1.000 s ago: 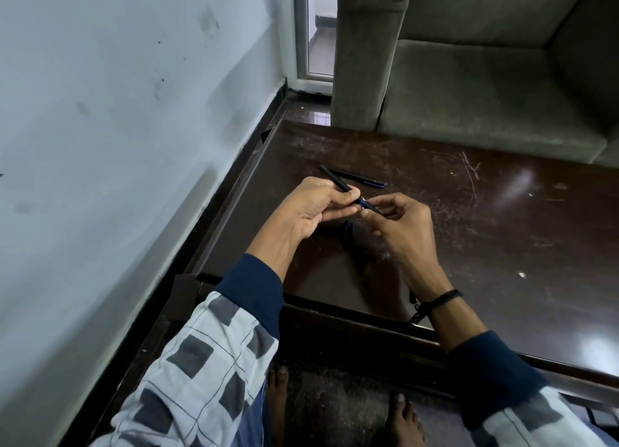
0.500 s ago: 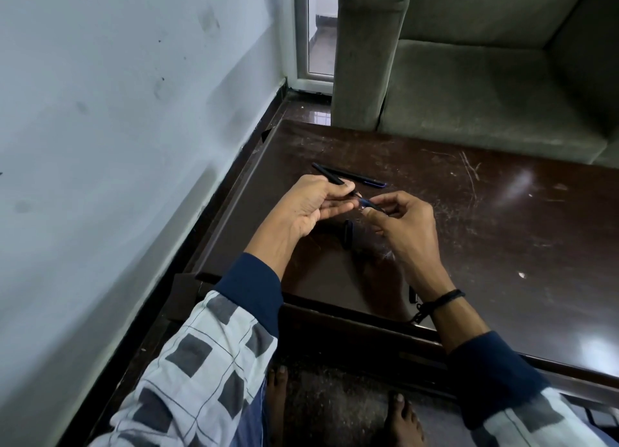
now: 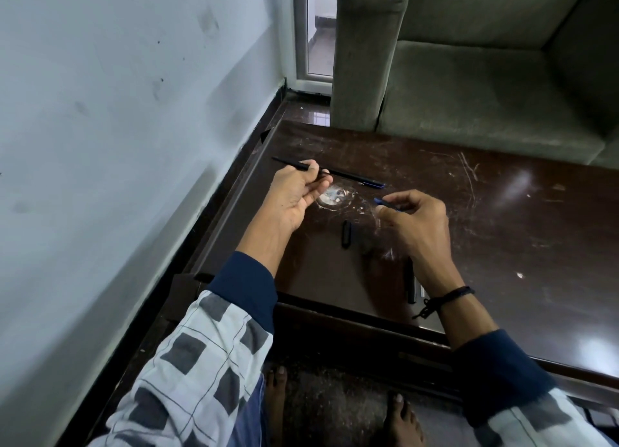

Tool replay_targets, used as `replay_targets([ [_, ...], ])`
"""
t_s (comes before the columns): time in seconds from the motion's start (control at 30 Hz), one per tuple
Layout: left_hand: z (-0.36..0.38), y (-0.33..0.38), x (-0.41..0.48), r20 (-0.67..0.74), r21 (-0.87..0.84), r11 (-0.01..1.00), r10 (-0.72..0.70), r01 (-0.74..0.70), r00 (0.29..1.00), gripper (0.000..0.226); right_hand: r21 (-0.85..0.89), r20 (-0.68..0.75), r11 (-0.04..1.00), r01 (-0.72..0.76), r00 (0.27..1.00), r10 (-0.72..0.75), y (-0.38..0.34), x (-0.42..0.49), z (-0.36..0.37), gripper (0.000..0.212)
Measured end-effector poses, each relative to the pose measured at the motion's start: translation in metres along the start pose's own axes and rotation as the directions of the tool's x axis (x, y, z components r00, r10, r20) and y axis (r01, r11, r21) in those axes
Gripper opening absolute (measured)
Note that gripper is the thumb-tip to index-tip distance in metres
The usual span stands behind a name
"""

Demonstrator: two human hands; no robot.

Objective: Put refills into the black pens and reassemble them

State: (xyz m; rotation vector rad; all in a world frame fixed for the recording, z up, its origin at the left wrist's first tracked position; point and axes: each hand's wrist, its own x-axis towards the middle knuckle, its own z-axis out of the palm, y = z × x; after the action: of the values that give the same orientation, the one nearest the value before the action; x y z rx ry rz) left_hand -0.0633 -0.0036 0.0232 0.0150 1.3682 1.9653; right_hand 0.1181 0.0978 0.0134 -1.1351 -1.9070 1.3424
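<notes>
1. Centrally, the left hand (image 3: 294,195) pinches a thin black pen barrel (image 3: 290,164) between thumb and fingers; the barrel points toward the upper left of the frame, its tip past the knuckles.
2. To the right of it, the right hand (image 3: 415,222) is closed on a small blue-tipped piece (image 3: 385,204), whose blue end pokes out to the left of the fingertips; I cannot tell whether it is a refill or a pen tip section.
3. Both hands are apart, with a bare stretch of the dark brown surface (image 3: 502,229) between them.
4. Just above that gap, a second pen (image 3: 355,178) lies flat on the surface, black with a blue end toward the right; its left end runs behind the left hand's fingers.
5. Below the gap, a short black cap (image 3: 346,234) lies on the surface, roughly upright in the frame.
6. Lower still, beside the right wrist, another black pen part (image 3: 410,286) lies near the surface's front edge, partly hidden by the forearm.
7. A black thread bracelet (image 3: 445,299) circles the right wrist.
8. A grey-green sofa (image 3: 485,78) fills the upper right, a pale wall (image 3: 117,111) the left.
</notes>
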Motion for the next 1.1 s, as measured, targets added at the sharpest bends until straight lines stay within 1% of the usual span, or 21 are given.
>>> replay_targets([
  [0.07, -0.001, 0.000, 0.000, -0.026, -0.035, 0.999, 0.010, -0.010, 1.000, 0.013, -0.087, 0.003, 0.996, 0.006, 1.000, -0.006, 0.003, 0.001, -0.001, 0.010],
  [0.17, 0.001, -0.001, -0.001, -0.037, -0.054, 0.998, 0.006, -0.008, 0.999, 0.011, -0.264, 0.096, 0.964, 0.015, 0.995, 0.011, 0.006, 0.001, 0.001, 0.009],
  [0.23, 0.002, -0.001, -0.001, -0.038, -0.059, 0.998, 0.002, -0.004, 0.999, 0.011, -0.366, 0.164, 0.930, 0.025, 0.986, 0.039, 0.008, 0.001, 0.005, 0.009],
  [0.33, 0.003, -0.001, -0.001, -0.035, -0.063, 0.998, 0.001, -0.003, 0.999, 0.011, -0.498, 0.215, 0.862, 0.094, 0.977, 0.017, 0.009, -0.004, 0.011, 0.012],
  [0.57, 0.002, -0.003, 0.000, -0.018, -0.058, 0.998, -0.005, 0.004, 1.000, 0.006, -0.587, 0.236, 0.802, 0.107, 0.971, 0.044, 0.014, -0.009, 0.018, 0.020],
  [0.77, 0.002, -0.004, 0.001, 0.004, -0.049, 0.999, -0.009, 0.009, 1.000, 0.005, -0.605, 0.251, 0.794, 0.062, 0.961, 0.116, 0.009, -0.010, 0.016, 0.027],
  [0.83, 0.002, -0.005, 0.001, 0.008, -0.061, 0.998, -0.016, 0.016, 1.000, 0.005, -0.520, 0.214, 0.852, 0.063, 0.975, 0.058, 0.006, -0.011, 0.015, 0.024],
  [0.9, 0.005, -0.008, -0.001, 0.025, -0.069, 0.997, -0.032, 0.034, 0.999, 0.005, -0.343, 0.119, 0.935, 0.089, 0.992, -0.051, 0.002, -0.011, 0.013, 0.023],
  [0.93, 0.007, -0.010, -0.003, 0.042, -0.072, 0.996, -0.043, 0.046, 0.998, 0.005, -0.227, 0.067, 0.970, 0.093, 0.995, -0.079, -0.001, -0.011, 0.012, 0.024],
  [1.0, 0.013, -0.016, -0.008, 0.083, -0.079, 0.993, -0.078, 0.085, 0.993, 0.004, 0.051, 0.024, 0.998, 0.043, 0.999, -0.044, -0.004, -0.009, 0.009, 0.028],
  [1.03, 0.016, -0.020, -0.010, 0.104, -0.085, 0.990, -0.103, 0.112, 0.989, 0.005, 0.179, 0.038, 0.984, -0.002, 0.999, -0.005, -0.004, -0.008, 0.008, 0.030],
  [1.1, 0.021, -0.026, -0.014, 0.138, -0.098, 0.981, -0.152, 0.166, 0.979, 0.006, 0.339, 0.081, 0.937, -0.082, 0.995, 0.058, -0.003, -0.007, 0.006, 0.031],
])
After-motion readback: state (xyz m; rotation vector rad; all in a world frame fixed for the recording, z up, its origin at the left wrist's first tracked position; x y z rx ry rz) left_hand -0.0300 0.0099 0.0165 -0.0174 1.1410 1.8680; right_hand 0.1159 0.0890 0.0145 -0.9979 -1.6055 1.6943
